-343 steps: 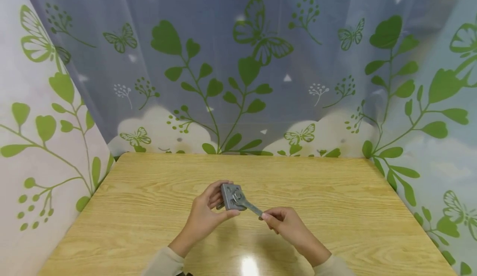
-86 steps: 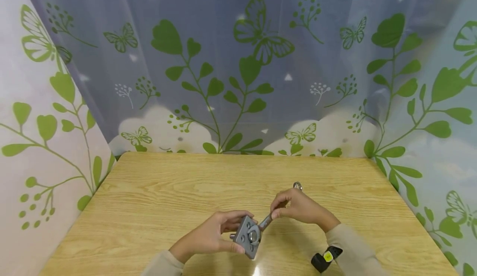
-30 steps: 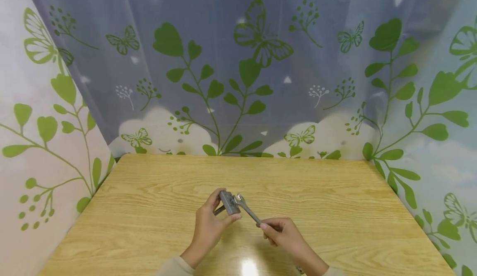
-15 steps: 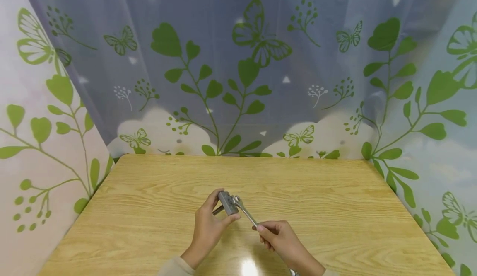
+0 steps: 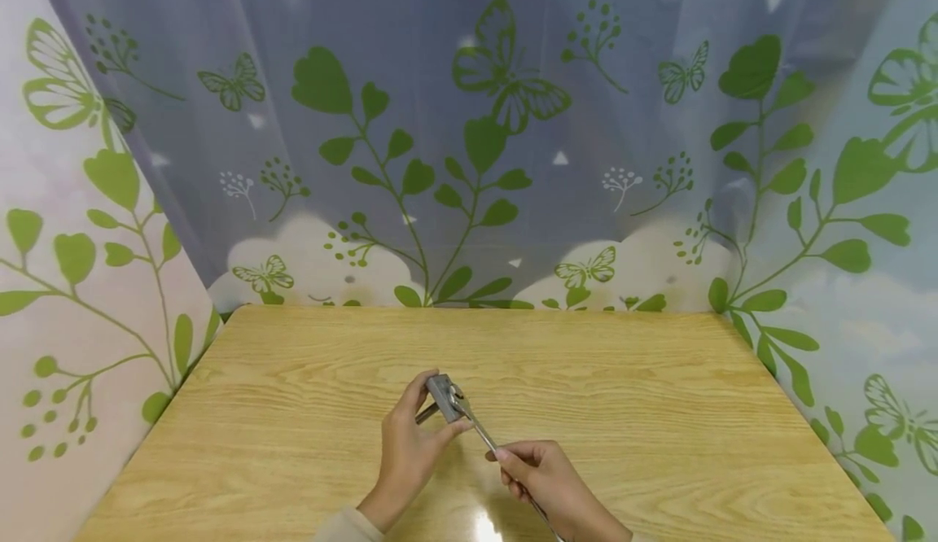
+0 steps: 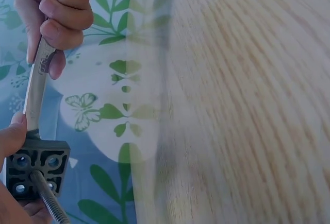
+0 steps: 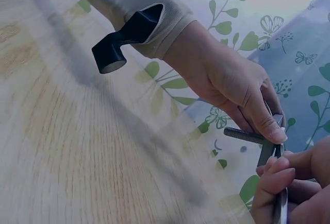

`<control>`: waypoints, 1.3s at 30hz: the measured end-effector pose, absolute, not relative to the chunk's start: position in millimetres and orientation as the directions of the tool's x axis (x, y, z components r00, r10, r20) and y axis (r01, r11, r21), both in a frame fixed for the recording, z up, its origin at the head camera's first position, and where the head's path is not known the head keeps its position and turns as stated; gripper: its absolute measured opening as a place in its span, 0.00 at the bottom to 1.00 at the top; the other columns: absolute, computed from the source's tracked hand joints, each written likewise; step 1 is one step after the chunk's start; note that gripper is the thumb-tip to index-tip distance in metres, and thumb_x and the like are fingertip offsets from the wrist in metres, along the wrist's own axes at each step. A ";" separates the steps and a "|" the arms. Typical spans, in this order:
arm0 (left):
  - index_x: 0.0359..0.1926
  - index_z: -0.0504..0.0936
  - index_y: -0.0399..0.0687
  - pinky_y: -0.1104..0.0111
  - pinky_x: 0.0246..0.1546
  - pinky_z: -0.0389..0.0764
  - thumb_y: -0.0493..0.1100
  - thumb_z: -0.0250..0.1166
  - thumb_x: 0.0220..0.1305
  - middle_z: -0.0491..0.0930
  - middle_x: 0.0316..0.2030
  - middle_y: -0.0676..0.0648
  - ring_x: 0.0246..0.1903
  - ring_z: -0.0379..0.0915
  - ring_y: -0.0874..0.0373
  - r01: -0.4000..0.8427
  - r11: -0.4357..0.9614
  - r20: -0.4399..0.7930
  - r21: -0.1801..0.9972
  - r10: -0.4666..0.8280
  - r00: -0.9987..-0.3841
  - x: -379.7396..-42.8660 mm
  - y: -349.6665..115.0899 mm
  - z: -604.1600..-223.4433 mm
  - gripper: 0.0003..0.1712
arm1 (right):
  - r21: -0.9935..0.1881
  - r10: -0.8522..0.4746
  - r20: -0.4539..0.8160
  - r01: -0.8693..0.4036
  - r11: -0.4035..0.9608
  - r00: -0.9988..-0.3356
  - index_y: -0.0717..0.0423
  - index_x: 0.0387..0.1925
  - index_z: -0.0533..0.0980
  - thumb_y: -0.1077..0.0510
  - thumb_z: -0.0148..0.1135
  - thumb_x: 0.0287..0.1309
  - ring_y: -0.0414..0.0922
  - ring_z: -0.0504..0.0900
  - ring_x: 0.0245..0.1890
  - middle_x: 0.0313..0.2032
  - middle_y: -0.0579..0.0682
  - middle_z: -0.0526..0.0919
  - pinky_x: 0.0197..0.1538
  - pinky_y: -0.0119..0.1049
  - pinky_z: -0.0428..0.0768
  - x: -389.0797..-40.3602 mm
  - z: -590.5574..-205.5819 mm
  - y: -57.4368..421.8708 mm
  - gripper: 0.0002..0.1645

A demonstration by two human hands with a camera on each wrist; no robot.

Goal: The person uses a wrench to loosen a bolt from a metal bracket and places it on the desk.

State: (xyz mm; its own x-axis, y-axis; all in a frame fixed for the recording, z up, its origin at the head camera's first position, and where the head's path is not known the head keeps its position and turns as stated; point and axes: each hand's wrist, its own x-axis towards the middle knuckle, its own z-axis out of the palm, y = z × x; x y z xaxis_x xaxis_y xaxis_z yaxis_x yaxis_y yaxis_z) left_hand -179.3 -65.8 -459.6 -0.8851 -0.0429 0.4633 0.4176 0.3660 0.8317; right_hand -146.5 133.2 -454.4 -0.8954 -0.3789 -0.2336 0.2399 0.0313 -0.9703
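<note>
My left hand (image 5: 410, 448) holds a small grey square plate (image 5: 440, 398) by its edges, between thumb and fingers, above the table. A threaded bolt (image 6: 49, 198) sticks out of the plate's ribbed back, which has holes at its corners. On the other face, a metal wrench (image 5: 482, 432) meets the bolt's head end; in the head view I cannot tell how fully it is seated. My right hand (image 5: 550, 485) grips the wrench's shaft with curled fingers, thumb along it. The wrench's far end runs out beneath that hand. In the right wrist view, fingers hide much of the plate.
A wood-grain table (image 5: 293, 379) lies under both hands. Patterned curtains (image 5: 410, 119) with leaves and butterflies stand at its back and sides. A black wrist camera (image 7: 126, 38) is strapped at the left sleeve.
Since 2.9 seconds ago the plate has risen and turned, and the wrench now slants toward the lower right. Over the last second the right hand lowered slightly and the wrench's head shifted against the bolt.
</note>
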 end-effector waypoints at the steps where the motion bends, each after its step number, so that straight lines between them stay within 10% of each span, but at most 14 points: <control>1: 0.59 0.71 0.35 0.57 0.51 0.80 0.41 0.79 0.37 0.78 0.54 0.37 0.56 0.73 0.38 0.422 0.357 0.466 0.833 -0.044 -0.883 -179.5 -65.6 -459.1 0.44 | -0.970 -0.380 -0.234 0.242 0.029 -0.895 0.74 0.51 0.74 0.54 0.54 0.68 0.34 0.68 0.22 0.24 0.44 0.74 0.23 0.19 0.69 -146.3 -454.2 132.9 0.23; 17: 0.59 0.72 0.38 0.59 0.49 0.82 0.43 0.78 0.41 0.77 0.55 0.36 0.54 0.75 0.39 0.434 0.310 0.459 0.846 -0.008 -0.889 -179.3 -68.9 -451.0 0.42 | -0.980 -0.351 -0.197 0.192 0.050 -0.916 0.73 0.50 0.75 0.53 0.55 0.68 0.34 0.69 0.22 0.25 0.43 0.75 0.24 0.20 0.69 -146.8 -456.1 130.3 0.24; 26: 0.61 0.71 0.42 0.67 0.54 0.78 0.39 0.77 0.43 0.76 0.57 0.39 0.55 0.76 0.48 0.381 0.122 0.349 0.916 0.222 -0.910 -182.2 -84.8 -443.7 0.42 | -0.980 -0.349 -0.090 0.019 0.200 -0.933 0.75 0.44 0.77 0.56 0.57 0.66 0.34 0.68 0.20 0.21 0.45 0.73 0.23 0.23 0.70 -161.8 -464.4 149.9 0.21; 39: 0.65 0.67 0.43 0.62 0.62 0.73 0.40 0.73 0.52 0.73 0.61 0.38 0.58 0.73 0.52 0.307 0.011 0.245 0.952 0.578 -0.779 -180.2 -98.0 -438.3 0.40 | -0.928 -0.442 -0.007 -0.159 0.337 -0.897 0.64 0.40 0.81 0.56 0.61 0.63 0.40 0.76 0.30 0.35 0.57 0.82 0.32 0.31 0.79 -188.6 -450.9 185.0 0.14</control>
State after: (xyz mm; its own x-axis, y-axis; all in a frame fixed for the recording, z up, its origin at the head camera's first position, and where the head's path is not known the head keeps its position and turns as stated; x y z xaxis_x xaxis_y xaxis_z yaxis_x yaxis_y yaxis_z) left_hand -180.2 -98.0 -438.3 -0.7787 0.5776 0.2449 0.3071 0.0105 0.9516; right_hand -188.6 185.0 -450.9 -0.8972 -0.4417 -0.0065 -0.1593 0.3372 -0.9279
